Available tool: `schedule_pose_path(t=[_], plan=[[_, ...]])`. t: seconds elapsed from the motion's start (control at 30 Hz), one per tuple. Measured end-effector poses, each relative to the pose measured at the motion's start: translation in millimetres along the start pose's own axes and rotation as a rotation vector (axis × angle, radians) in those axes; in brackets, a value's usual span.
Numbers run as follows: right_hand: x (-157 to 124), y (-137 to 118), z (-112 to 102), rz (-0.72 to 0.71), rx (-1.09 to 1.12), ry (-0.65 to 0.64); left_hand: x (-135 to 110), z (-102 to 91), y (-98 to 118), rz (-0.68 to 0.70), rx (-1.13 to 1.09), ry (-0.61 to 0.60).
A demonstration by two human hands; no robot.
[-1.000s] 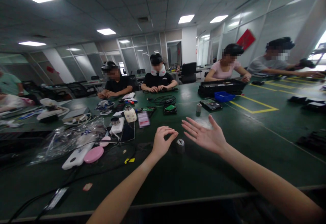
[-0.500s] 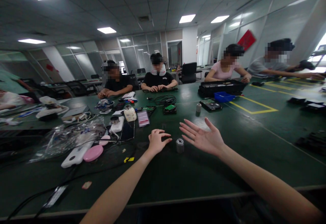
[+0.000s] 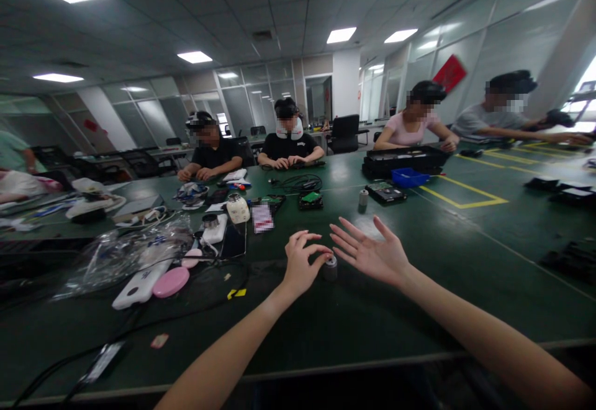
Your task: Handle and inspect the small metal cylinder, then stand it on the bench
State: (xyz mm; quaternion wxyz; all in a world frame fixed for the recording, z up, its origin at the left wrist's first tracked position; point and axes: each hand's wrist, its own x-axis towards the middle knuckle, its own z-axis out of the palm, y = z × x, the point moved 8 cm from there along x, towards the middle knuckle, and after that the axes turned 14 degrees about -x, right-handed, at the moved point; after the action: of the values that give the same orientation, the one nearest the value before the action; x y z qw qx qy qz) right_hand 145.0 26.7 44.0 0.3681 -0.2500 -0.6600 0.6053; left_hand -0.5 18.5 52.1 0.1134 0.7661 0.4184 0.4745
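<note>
A small grey metal cylinder (image 3: 330, 270) stands upright on the green table, between my two hands. My left hand (image 3: 302, 262) is at its left side, with thumb and index tips pinched together at the cylinder's top rim; the other fingers reach out above. Whether the tips grip a part of the cylinder or something tiny is hidden. To the right, my right hand (image 3: 372, 251) is open, palm up and fingers spread, apart from the cylinder and holding nothing. A similar metal cylinder (image 3: 363, 197) stands farther back.
Hard drives (image 3: 386, 192), a blue tray (image 3: 410, 177) and a black cable (image 3: 298, 182) lie farther back. At left are plastic bags (image 3: 135, 255), a white device (image 3: 142, 282) and a pink disc (image 3: 171, 282). Several people sit around the table (image 3: 465, 286).
My left hand has moved right to the cylinder, and its thumb and index tips now reach the top rim. My right hand and the cylinder have hardly moved.
</note>
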Motion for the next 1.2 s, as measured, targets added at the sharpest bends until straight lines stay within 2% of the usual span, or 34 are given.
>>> schedule_pose_path(t=[0.17, 0.33, 0.53, 0.8, 1.03, 1.2], plan=[[0, 2, -1, -0.011, 0.072, -0.004, -1, 0.6, 1, -0.001, -0.019, -0.006], [0, 6, -8, 0.000, 0.087, 0.052, 0, 0.7, 3, 0.001, -0.039, -0.028], [1, 9, -9, 0.013, 0.325, 0.042, -1, 3.6, 3, 0.004, -0.051, -0.054], [-1, 20, -14, 0.111, 0.731, 0.126, -1, 5.7, -2, -0.011, -0.129, -0.094], [-3, 29, -21, 0.183, 0.932, 0.258, -3, 16.4, -21, -0.201, -0.333, -0.198], [-4, 34, -24, 0.200, 0.957, 0.291, -3, 19.9, -26, -0.234, -0.348, -0.192]])
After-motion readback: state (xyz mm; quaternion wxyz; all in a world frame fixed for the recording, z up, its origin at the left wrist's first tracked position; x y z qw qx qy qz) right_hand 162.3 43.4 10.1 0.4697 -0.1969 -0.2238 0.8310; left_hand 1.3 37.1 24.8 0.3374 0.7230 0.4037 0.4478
